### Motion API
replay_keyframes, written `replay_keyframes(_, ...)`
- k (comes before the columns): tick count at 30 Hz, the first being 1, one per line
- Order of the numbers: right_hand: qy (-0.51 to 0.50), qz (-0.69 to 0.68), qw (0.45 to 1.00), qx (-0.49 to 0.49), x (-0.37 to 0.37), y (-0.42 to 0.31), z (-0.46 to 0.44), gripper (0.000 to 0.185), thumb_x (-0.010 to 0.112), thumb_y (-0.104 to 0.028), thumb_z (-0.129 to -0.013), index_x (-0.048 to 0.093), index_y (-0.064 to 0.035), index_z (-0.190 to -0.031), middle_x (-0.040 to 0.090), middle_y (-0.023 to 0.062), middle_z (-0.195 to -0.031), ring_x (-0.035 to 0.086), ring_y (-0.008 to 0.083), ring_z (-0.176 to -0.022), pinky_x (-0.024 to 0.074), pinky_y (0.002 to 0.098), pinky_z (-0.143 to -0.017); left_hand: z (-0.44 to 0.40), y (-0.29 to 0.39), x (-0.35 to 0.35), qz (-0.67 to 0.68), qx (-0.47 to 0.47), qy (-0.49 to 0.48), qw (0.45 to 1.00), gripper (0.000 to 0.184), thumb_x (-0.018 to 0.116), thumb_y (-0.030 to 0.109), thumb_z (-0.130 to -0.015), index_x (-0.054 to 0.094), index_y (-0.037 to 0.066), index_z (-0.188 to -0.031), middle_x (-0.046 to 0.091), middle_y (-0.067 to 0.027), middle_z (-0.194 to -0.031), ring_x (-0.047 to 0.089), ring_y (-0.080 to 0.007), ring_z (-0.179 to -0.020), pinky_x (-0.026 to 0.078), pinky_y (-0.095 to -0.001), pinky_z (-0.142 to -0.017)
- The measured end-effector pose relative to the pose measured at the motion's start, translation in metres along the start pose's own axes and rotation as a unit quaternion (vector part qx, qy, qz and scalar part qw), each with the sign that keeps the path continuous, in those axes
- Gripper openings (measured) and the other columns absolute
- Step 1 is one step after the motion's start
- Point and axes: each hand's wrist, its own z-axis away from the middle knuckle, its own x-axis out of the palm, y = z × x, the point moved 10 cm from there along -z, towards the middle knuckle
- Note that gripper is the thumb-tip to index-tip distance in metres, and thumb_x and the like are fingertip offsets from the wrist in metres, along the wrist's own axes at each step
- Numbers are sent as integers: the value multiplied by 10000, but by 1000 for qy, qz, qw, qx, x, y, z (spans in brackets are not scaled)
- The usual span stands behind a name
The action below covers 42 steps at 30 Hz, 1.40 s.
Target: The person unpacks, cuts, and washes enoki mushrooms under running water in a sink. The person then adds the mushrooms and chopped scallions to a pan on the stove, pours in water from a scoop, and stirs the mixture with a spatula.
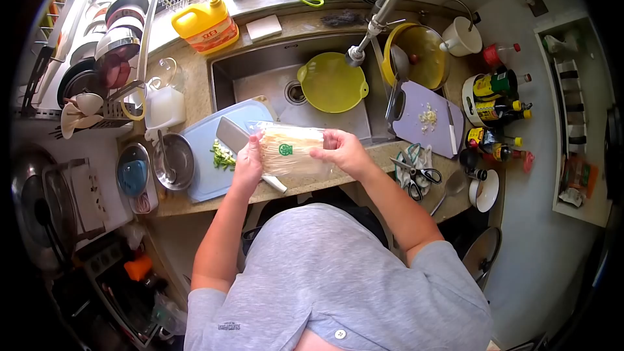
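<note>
Between my two hands is a clear plastic pack of enoki mushrooms (pixel 296 149) with a green printed mark, held above the counter's front edge. My left hand (pixel 247 168) is closed on the pack's left end, and my right hand (pixel 346 155) grips the right end with the thumb on top. Behind and below the pack, a cleaver (pixel 232 135) lies on the light blue cutting board (pixel 203 131); its white handle sticks out past my left hand. Chopped green pieces (pixel 222 156) lie on that board, left of the blade.
A yellow-green colander (pixel 333 84) sits in the sink (pixel 244 68) under the faucet (pixel 376 26). At right, a purple board (pixel 416 107) bears chopped garlic and a knife (pixel 452 131). Scissors (pixel 416 181) lie near the front edge. Bottles (pixel 497 110) stand far right; a metal bowl (pixel 184 162) sits left.
</note>
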Motion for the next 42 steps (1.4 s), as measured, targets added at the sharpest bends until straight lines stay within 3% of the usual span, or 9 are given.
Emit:
replay_keyframes(6, 36, -127, 991, -10, -14, 20, 0, 462, 847, -97, -806, 613, 6, -1190, 702, 108, -1076, 672, 134, -915, 550, 280, -853, 8, 6, 0, -22, -11, 85, 996, 562, 386, 407, -1094, 538, -46, -1390, 614, -135, -1320, 563, -157, -1206, 425, -273, -1052)
replay_keyframes(8, 155, 2, 987, -51, -37, 27, 0, 455, 841, -104, -815, 591, -8, -1184, 688, 109, -1093, 664, 133, -930, 555, 290, -842, 1, 6, -6, 60, 15, 97, 993, 523, 410, 387, -1093, 591, -44, -1327, 687, -101, -1151, 642, -142, -1015, 511, -273, -879)
replay_keyframes(15, 109, -163, 980, 33, -40, 58, -1, 547, 820, -165, -849, 523, -23, -1285, 641, 119, -1203, 650, 177, -1048, 544, 331, -909, 13, 56, 15, -140, 57, 153, 977, 366, 496, 277, -1076, 700, -9, -975, 655, -22, -763, 575, -160, -607, 454, -376, -571)
replay_keyframes(18, -77, -379, 922, 15, -14, 58, -14, 659, 744, -372, -910, 465, -48, -1411, 568, 98, -1366, 554, 234, -1267, 488, 401, -1046, 50, 159, 80, -425, 365, 129, 818, 232, 625, 120, -984, 604, -11, -794, 577, -166, -687, 558, -340, -601, 449, -386, -556)
replay_keyframes(23, -143, -444, 884, 23, 1, 71, -26, 663, 700, -431, -929, 471, -43, -1415, 583, 111, -1351, 576, 222, -1244, 490, 395, -1045, 40, 194, 85, -395, 353, 154, 834, 283, 600, 168, -1015, 614, -4, -790, 596, -115, -639, 584, -246, -549, 447, -364, -533)
replay_keyframes(28, -133, -430, 893, 8, -21, 67, -31, 617, 708, -404, -930, 510, -15, -1366, 636, 123, -1260, 632, 215, -1151, 520, 387, -1001, -12, 182, -4, -190, 179, 211, 942, 464, 491, 397, -1065, 648, 41, -811, 569, -4, -607, 557, -85, -530, 437, -244, -504)
replay_keyframes(35, 81, -342, 936, 30, -76, 93, -18, 454, 727, -314, -937, 583, -8, -1240, 676, 94, -1137, 676, 181, -1001, 566, 329, -881, -80, 152, -105, -89, 175, 274, 941, 385, 488, 348, -1074, 620, 38, -886, 579, 7, -711, 527, -66, -597, 442, -230, -521)
replay_keyframes(38, 104, -358, 928, 11, -72, 81, -4, 447, 730, -324, -935, 590, -17, -1228, 681, 88, -1119, 679, 171, -974, 565, 317, -855, -89, 116, -62, -87, 148, 209, 963, 234, 522, 237, -1059, 586, 59, -1197, 593, -6, -793, 548, -76, -644, 469, -240, -567)
replay_keyframes(42, 169, -370, 913, -9, -66, 53, 15, 419, 730, -335, -936, 608, -27, -1192, 689, 80, -1084, 675, 160, -954, 559, 309, -828, -81, 69, 17, -127, 138, 123, 974, 372, 552, 144, -1025, 489, 109, -1390, 622, -48, -847, 594, -121, -712, 509, -289, -649)
